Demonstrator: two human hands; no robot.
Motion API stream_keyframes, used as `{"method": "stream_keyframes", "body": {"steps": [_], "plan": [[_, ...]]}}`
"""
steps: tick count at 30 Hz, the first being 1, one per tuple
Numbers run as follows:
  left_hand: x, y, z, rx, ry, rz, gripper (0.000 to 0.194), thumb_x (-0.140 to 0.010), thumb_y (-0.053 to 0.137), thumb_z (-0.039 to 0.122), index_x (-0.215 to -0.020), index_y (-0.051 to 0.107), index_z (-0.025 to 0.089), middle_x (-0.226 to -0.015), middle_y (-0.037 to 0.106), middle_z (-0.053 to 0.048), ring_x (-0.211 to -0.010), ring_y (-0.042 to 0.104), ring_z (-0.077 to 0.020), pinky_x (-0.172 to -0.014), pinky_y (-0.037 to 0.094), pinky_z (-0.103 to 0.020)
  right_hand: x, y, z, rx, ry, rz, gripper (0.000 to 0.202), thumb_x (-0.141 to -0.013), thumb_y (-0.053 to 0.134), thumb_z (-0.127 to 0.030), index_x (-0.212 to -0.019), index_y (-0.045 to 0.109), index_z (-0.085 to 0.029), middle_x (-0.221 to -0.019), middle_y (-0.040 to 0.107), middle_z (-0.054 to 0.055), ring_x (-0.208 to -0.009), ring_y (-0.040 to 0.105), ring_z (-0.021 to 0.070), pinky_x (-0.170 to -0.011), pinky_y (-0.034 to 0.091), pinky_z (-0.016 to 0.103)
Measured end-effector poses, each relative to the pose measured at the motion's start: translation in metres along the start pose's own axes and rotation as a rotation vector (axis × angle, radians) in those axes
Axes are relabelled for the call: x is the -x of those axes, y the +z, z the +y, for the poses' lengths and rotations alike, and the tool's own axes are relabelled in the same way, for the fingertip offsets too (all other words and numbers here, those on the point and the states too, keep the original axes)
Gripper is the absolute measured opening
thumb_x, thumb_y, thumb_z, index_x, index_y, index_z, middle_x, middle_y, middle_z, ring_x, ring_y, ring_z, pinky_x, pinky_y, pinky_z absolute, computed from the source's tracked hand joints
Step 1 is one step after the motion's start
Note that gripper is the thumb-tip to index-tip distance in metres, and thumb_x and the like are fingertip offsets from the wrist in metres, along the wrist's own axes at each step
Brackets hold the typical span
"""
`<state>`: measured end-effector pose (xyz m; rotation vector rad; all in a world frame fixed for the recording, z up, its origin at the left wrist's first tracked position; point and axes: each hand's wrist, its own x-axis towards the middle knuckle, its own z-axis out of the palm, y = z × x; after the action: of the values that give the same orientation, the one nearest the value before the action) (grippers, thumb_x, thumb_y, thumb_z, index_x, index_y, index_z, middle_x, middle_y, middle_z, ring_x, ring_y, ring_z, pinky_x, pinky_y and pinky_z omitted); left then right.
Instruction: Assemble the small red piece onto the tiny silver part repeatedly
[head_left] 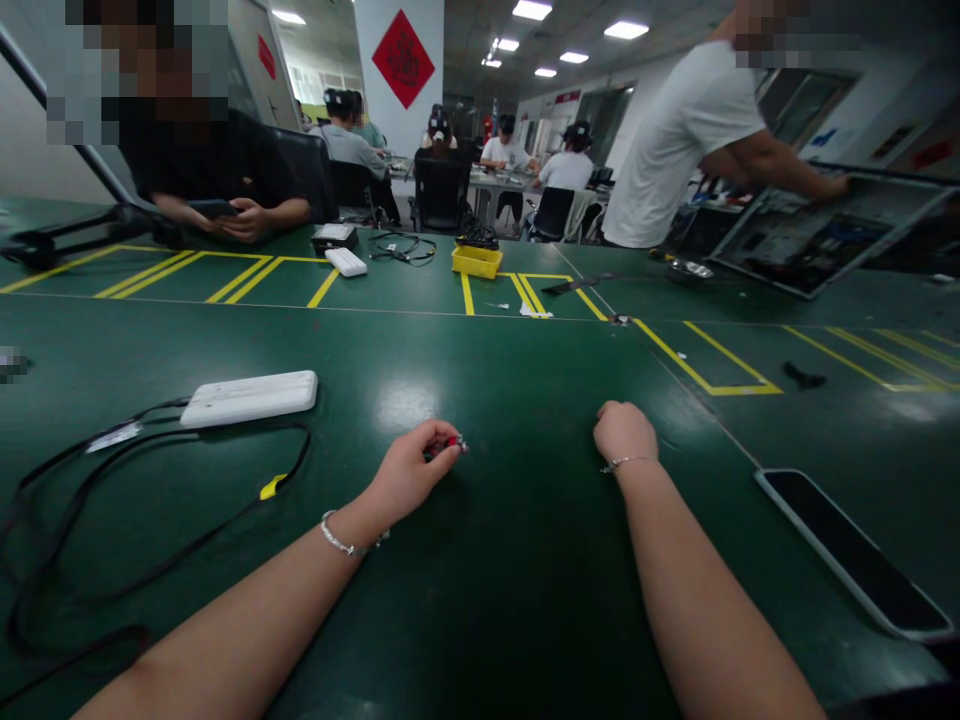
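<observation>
My left hand (415,463) is closed around a small red-and-silver object (454,443), whose metallic end sticks out past the fingertips; its kind is hard to make out. Farther right, my right hand (627,432) rests as a closed fist on the green tabletop (517,560). The fingers of that hand curl away from view, so anything inside is hidden. Left of my left hand lies a white power bank (250,398) with black cables (172,560) attached. A phone (855,550) lies face up to the right of my right forearm.
Across the table are a yellow tray (477,262), a small white box (346,262), coiled black cable (403,248) and yellow tape markings (746,390). A seated person holds a phone (212,209) at the far left. At the right, a standing person handles a large open-framed case (825,235).
</observation>
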<state>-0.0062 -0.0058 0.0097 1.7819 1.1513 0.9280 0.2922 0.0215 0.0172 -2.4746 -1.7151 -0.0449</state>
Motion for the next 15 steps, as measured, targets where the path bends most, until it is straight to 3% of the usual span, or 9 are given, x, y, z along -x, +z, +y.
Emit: {"method": "stream_keyframes", "body": {"steps": [4, 9, 15], "plan": [[-0.001, 0.001, 0.0, 0.243, -0.065, -0.08, 0.014, -0.074, 0.052, 0.025, -0.084, 0.05, 0.015, -0.081, 0.062, -0.004, -0.077, 0.059, -0.0139, -0.071, 0.046, -0.029, 0.026, -0.01, -0.046, -0.39, -0.309, -0.045, 0.012, -0.07, 0.048, -0.015, -0.078, 0.056, -0.017, -0.076, 0.059, 0.003, -0.07, 0.056, 0.0133, -0.066, 0.045, 0.027], [-0.002, 0.0, 0.001, 0.425, -0.149, -0.213, 0.013, -0.074, 0.053, 0.023, -0.083, 0.049, 0.014, -0.078, 0.063, -0.004, -0.076, 0.061, -0.0135, -0.073, 0.046, -0.03, 0.071, -0.022, -0.097, -0.725, -0.695, -0.064, 0.012, -0.071, 0.048, -0.013, -0.082, 0.05, -0.018, -0.08, 0.057, 0.001, -0.07, 0.055, 0.0103, -0.065, 0.045, 0.023], [-0.004, 0.0, 0.001, 0.397, -0.156, -0.247, 0.013, -0.074, 0.054, 0.022, -0.084, 0.05, 0.015, -0.078, 0.062, -0.002, -0.077, 0.06, -0.0134, -0.075, 0.046, -0.031, 0.088, -0.024, -0.107, -0.665, -0.779, -0.032, 0.016, -0.075, 0.047, -0.011, -0.088, 0.051, -0.02, -0.082, 0.058, 0.002, -0.075, 0.055, 0.0123, -0.071, 0.044, 0.026]]}}
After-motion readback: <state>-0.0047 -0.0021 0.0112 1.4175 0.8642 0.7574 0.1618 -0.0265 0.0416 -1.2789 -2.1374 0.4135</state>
